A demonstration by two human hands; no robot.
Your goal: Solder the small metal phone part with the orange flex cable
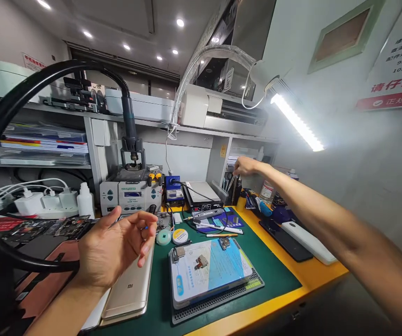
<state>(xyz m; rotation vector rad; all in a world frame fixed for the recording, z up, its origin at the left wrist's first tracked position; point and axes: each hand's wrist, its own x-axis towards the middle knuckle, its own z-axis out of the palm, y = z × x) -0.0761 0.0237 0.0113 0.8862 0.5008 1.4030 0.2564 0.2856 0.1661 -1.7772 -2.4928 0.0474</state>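
Note:
My left hand (115, 247) is raised palm up with its fingers loosely curled and apart, holding nothing. It hovers above a gold Xiaomi phone (130, 285) lying on the green mat (274, 270). My right arm stretches far forward. At its end my right hand (246, 165) is bent down over a holder of upright tools (234, 186) at the back of the bench, its fingers pressed together. What they pinch, if anything, is too small to make out. A blue-and-white box (215, 270) with small metal camera modules (224, 243) on top lies between my arms.
A black hose (22, 88) loops at the left, beside a soldering station (131, 196). A lit lamp (297, 121) hangs at the upper right. A screwdriver pen (208, 213), a white brush (222, 228) and round tins (180, 236) lie behind the box. Phones (285, 240) lie at the right.

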